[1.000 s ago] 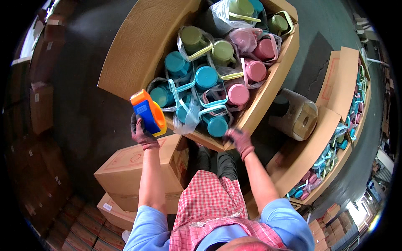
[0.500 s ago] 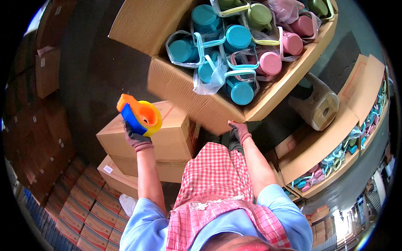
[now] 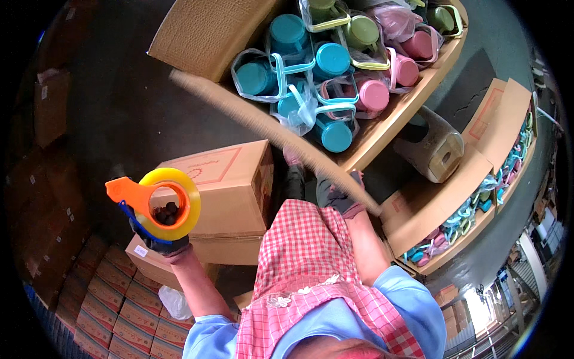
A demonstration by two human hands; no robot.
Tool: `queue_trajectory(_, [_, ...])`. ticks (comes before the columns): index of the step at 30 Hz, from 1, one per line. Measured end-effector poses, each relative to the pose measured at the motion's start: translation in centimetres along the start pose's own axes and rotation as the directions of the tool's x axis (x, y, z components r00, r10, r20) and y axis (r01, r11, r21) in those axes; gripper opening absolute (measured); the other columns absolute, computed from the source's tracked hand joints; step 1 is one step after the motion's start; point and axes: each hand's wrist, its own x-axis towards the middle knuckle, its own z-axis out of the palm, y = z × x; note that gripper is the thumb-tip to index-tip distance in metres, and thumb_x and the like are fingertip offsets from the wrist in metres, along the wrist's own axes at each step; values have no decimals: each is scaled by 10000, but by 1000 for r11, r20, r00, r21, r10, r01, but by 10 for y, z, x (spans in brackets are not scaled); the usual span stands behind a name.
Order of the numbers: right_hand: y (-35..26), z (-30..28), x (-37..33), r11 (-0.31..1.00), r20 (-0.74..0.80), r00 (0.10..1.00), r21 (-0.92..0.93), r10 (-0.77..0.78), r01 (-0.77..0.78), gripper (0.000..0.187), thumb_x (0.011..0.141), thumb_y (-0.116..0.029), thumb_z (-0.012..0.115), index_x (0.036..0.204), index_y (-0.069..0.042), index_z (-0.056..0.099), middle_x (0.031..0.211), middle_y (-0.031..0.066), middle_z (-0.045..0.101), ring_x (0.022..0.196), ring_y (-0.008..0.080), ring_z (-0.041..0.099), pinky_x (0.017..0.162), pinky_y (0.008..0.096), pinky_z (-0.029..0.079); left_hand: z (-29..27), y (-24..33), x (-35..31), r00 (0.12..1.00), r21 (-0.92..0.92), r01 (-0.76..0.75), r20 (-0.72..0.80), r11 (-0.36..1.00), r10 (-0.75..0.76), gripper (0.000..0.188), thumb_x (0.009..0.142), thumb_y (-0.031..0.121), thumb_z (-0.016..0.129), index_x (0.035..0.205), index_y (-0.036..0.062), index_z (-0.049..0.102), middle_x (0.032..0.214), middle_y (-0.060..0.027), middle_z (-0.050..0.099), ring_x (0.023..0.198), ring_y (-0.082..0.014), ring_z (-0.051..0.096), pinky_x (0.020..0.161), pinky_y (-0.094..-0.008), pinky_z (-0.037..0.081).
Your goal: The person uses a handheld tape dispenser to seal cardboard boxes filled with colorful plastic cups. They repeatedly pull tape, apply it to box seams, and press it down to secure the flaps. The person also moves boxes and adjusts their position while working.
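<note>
My left hand (image 3: 156, 244), in a dark glove, is closed around a tape dispenser (image 3: 142, 194), orange and blue with a roll of yellow tape. It is held out to the left, above a closed carton. My right hand (image 3: 348, 203), also gloved, is at the near flap (image 3: 299, 152) of a large open carton (image 3: 391, 128), gripping its right end; the flap hides some of the fingers. Inside that carton lie teal cups (image 3: 332, 60), pink cups (image 3: 372, 94) and green cups (image 3: 362, 32) with loop handles, many in clear plastic bags.
Closed cartons (image 3: 221, 209) are stacked just left of my apron. To the right, more open cartons (image 3: 445, 206) hold bagged cups, beside a worn stool (image 3: 439, 149). Rows of boxes (image 3: 125, 305) stand at lower left, near a white plastic bag (image 3: 175, 302).
The near flap has swung up and out toward me with my right hand at its end. My left hand has moved left and down, turning the tape dispenser so its roll faces up.
</note>
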Motion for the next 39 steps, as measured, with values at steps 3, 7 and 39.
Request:
queue_trajectory(3, [-19, 69, -45, 956, 34, 979, 213, 199, -202, 394, 839, -487, 434, 830, -119, 574, 647, 10, 566, 524, 170, 497, 459, 279, 389, -18, -29, 5, 982, 130, -39, -180, 991, 62, 302, 885, 308, 465, 1064, 72, 524, 816, -18, 592, 666, -143, 602, 624, -336, 536])
queue_trajectory(7, [-71, -21, -4, 370, -56, 998, -928, -33, -40, 311, 816, -359, 540, 751, -59, 589, 718, 85, 620, 623, 182, 595, 522, 310, 471, -36, -70, -3, 872, -364, 393, -143, 845, -467, 328, 826, 418, 500, 1002, 151, 575, 820, -20, 601, 680, -169, 592, 645, -331, 514])
queue_trajectory(39, [-308, 258, 45, -159, 565, 542, -769, -622, 619, 219, 752, -111, 623, 962, -47, 628, 864, 29, 632, 785, 126, 565, 731, 248, 450, 264, -149, -31, 916, 29, 382, 123, 924, -383, 414, 691, 103, 670, 1080, 12, 562, 912, -55, 602, 766, -114, 546, 699, -250, 452])
